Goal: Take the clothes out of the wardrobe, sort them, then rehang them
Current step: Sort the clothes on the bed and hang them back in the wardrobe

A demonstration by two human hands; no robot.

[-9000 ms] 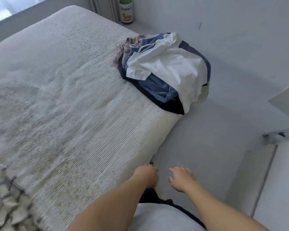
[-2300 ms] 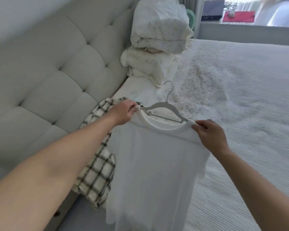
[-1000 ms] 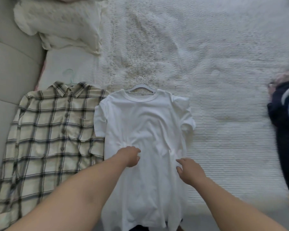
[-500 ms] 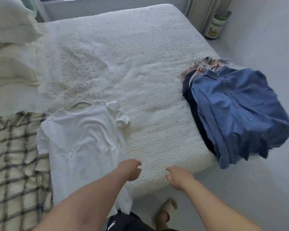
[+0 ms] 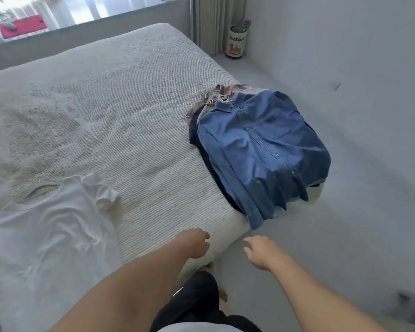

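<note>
A white T-shirt point(image 5: 50, 236) lies flat on its hanger point(image 5: 40, 185) at the near left of the bed point(image 5: 120, 121). A pile of hung clothes sits on the bed's right corner, a blue denim shirt point(image 5: 261, 149) on top and several hanger hooks point(image 5: 210, 95) sticking out at its far end; its hem droops over the mattress edge. My left hand point(image 5: 195, 243) hovers over the bed's near edge, fingers loosely curled, holding nothing. My right hand point(image 5: 261, 251) is out over the floor, fingers relaxed and empty. Both hands are well short of the pile.
Grey floor point(image 5: 345, 224) runs along the right side of the bed up to a pale wall. A printed tin with a plant point(image 5: 236, 40) stands in the far corner by the curtain. A window ledge with a red item point(image 5: 22, 26) lies behind the bed.
My view has swung right from the laid-out white T-shirt toward the pile. Both hands have come off the T-shirt and moved right, empty. The plaid shirt has left the view.
</note>
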